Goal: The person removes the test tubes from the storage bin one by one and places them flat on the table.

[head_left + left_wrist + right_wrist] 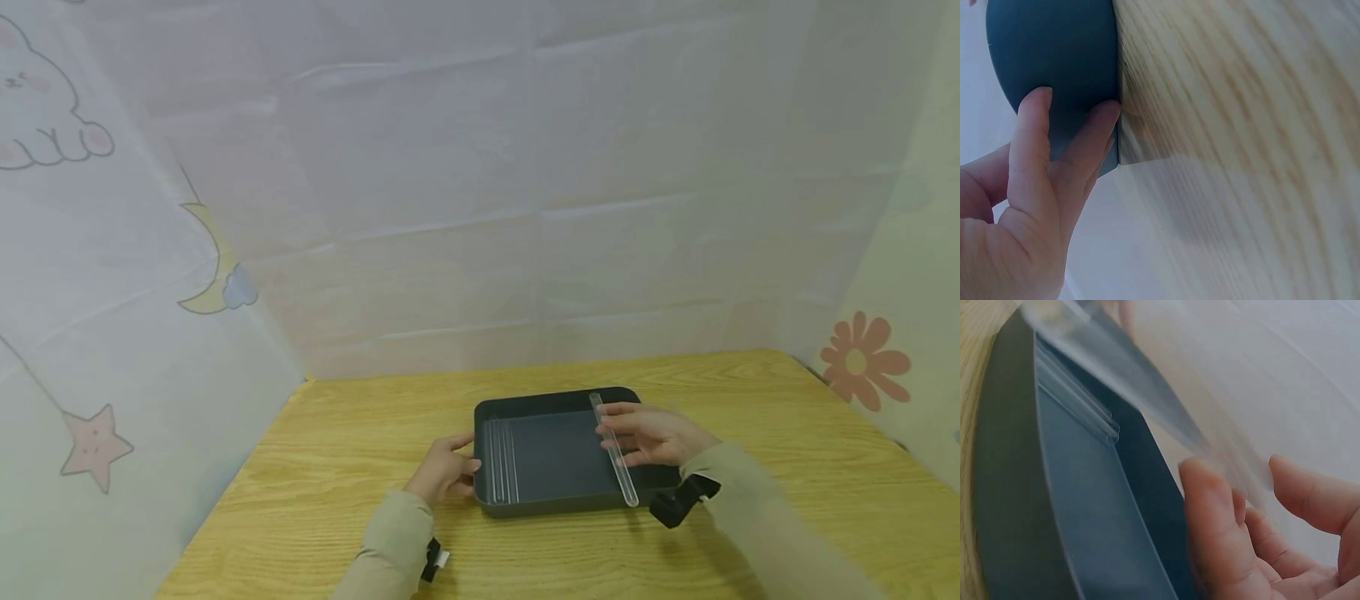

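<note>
1. One clear rod (622, 475) is pinched between the fingers of the right hand (652, 435), raised above the right part of the dark tray (558, 454), its near end reaching over the front rim.
2. Several similar rods (500, 467) lie side by side in the tray, along its left wall.
3. The left hand (444, 471) has its fingers extended, touching the tray's left outer wall.
4. The tray rests on the wood-grain desk (375, 408), before a pale sheet (420, 167).

Head camera: forward and down, farther back; wrist cameras: close in; all share tray (558, 454) and counter (540, 554).
</note>
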`<control>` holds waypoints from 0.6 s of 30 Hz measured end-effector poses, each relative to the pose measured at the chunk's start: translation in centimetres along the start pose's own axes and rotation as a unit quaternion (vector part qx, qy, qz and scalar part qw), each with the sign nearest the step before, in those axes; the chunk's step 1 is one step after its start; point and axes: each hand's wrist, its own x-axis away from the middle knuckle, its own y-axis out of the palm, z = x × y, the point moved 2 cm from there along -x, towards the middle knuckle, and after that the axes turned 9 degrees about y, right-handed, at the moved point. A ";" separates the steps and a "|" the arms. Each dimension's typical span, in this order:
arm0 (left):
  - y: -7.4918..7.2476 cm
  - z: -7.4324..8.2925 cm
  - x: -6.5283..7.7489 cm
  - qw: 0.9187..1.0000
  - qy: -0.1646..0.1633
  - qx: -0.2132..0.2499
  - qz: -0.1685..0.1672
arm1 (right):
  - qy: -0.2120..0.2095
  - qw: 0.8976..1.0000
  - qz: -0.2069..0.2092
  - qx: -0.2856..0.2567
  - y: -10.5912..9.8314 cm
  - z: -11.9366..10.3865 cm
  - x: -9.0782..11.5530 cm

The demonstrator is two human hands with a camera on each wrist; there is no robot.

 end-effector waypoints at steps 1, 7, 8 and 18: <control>0.0 0.0 0.0 1.000 0.000 0.000 0.000 | 0.000 1.000 -0.002 0.003 -0.2 0.1 0.2; 0.0 0.0 0.0 1.000 0.003 -0.001 -0.003 | -0.002 1.000 0.000 0.009 -1.4 0.3 1.0; 0.0 0.0 0.0 1.000 0.002 -0.002 -0.002 | -0.001 1.000 0.005 0.007 -1.6 0.3 1.2; 0.0 0.2 0.0 1.000 0.001 -0.006 0.005 | 0.003 1.000 0.015 0.018 -3.5 0.9 2.1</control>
